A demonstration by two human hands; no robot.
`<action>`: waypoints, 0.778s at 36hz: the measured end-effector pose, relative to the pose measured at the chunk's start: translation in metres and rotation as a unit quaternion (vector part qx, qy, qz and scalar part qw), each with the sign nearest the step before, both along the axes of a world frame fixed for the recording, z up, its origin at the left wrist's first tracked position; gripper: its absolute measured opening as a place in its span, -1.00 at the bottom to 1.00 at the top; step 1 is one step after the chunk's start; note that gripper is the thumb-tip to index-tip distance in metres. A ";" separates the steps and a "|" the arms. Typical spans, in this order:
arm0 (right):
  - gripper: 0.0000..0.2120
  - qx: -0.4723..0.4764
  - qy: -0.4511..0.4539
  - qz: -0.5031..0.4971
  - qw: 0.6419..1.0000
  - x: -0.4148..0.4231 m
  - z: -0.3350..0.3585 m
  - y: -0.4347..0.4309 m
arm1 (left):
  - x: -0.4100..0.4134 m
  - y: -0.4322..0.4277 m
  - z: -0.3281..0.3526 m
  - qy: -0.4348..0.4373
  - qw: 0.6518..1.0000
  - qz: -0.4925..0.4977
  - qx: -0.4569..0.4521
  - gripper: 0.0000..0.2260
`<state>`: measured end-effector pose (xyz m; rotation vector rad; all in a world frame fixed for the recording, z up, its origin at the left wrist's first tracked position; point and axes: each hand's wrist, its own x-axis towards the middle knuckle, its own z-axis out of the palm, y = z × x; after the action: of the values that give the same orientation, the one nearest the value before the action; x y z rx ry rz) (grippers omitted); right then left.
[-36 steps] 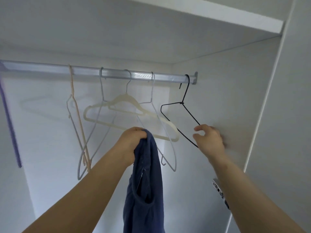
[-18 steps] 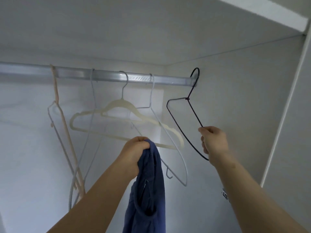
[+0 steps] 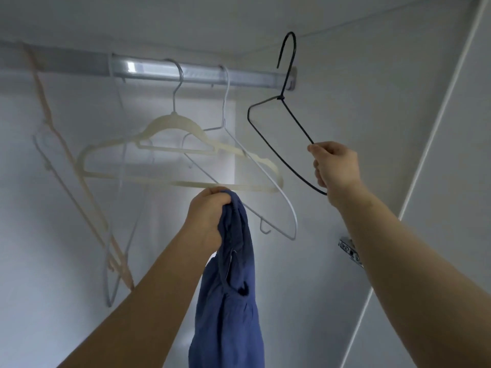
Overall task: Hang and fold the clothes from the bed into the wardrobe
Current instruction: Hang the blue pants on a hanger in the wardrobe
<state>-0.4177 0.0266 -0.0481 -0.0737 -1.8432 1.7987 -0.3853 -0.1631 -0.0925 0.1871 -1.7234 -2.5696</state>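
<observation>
I see a metal hinge bracket (image 3: 350, 251) on the right-hand panel, partly hidden behind an arm. A bright strip of light (image 3: 225, 144) runs down the back wall.

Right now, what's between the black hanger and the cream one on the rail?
In the head view, one white wire hanger hangs between the black hanger, lifted off the rail, and the cream hanger.

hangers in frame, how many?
5, possibly more where the blurred left ones overlap. Black wire hanger in the right hand, off the rail. On the rail: cream hanger, white wire hanger, peach hanger, grey hanger.
</observation>
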 end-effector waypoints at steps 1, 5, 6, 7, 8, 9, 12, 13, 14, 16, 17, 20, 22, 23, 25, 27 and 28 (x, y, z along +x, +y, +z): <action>-0.78 0.000 0.000 -0.003 1.000 0.004 -0.003 -0.001 | 0.001 0.000 -0.001 -0.004 1.000 -0.003 0.003 -0.71; -0.79 -0.016 -0.023 -0.004 1.000 0.027 -0.023 0.001 | 0.011 0.001 -0.008 -0.020 1.000 -0.017 -0.017 -0.66; -0.80 -0.021 -0.032 -0.004 0.999 0.034 -0.028 0.003 | 0.016 0.000 -0.011 -0.015 0.999 -0.019 -0.023 -0.67; -0.81 -0.025 -0.041 -0.004 0.999 0.042 -0.033 0.007 | 0.021 0.000 -0.016 -0.012 0.999 -0.020 -0.026 -0.69; -0.81 -0.027 -0.050 -0.005 0.998 0.050 -0.039 0.010 | 0.026 0.000 -0.021 -0.013 0.999 -0.019 -0.028 -0.72; -0.82 -0.028 -0.058 -0.004 0.998 0.058 -0.045 0.015 | 0.031 0.000 -0.028 -0.016 0.999 -0.015 -0.035 -0.74; -0.86 -0.028 -0.073 0.003 0.997 0.088 -0.063 0.031 | 0.044 0.008 -0.050 -0.034 0.998 -0.004 -0.056 -0.74; -0.86 -0.026 -0.075 0.003 0.997 0.099 -0.069 0.037 | 0.049 0.012 -0.056 -0.041 0.998 -0.005 -0.057 -0.74; -0.85 -0.023 -0.078 0.001 0.997 0.111 -0.074 0.042 | 0.055 0.018 -0.062 -0.050 0.997 -0.007 -0.057 -0.73; -0.82 -0.022 -0.086 -0.002 0.996 0.137 -0.084 0.052 | 0.068 0.031 -0.071 -0.065 0.996 -0.010 -0.056 -0.74; -0.82 -0.024 -0.091 -0.003 0.996 0.149 -0.089 0.057 | 0.075 0.038 -0.075 -0.071 0.996 -0.011 -0.054 -0.74; -0.83 -0.028 -0.116 -0.004 0.993 0.186 -0.102 0.072 | 0.098 0.059 -0.079 -0.062 0.996 -0.033 -0.062 -0.75; -0.85 -0.025 -0.133 0.000 0.991 0.211 -0.111 0.082 | 0.116 0.070 -0.080 -0.053 0.995 -0.051 -0.067 -0.75; -0.86 -0.024 -0.141 0.003 0.990 0.223 -0.116 0.086 | 0.124 0.075 -0.081 -0.052 0.995 -0.063 -0.064 -0.77; -0.87 -0.023 -0.153 0.007 0.988 0.249 -0.125 0.096 | 0.140 0.085 -0.082 -0.045 0.991 -0.103 -0.071 -0.83; -0.88 -0.024 -0.163 0.015 0.986 0.273 -0.136 0.107 | 0.153 0.096 -0.084 -0.027 0.984 -0.141 -0.108 -0.81; -0.88 -0.025 -0.169 0.021 0.985 0.284 -0.141 0.112 | 0.158 0.102 -0.086 -0.023 0.981 -0.145 -0.124 -0.79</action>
<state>-0.1341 0.1381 -0.1887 -0.3825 -2.0412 1.9561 -0.2275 -0.0614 -0.1784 -0.0166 -2.2165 -2.5130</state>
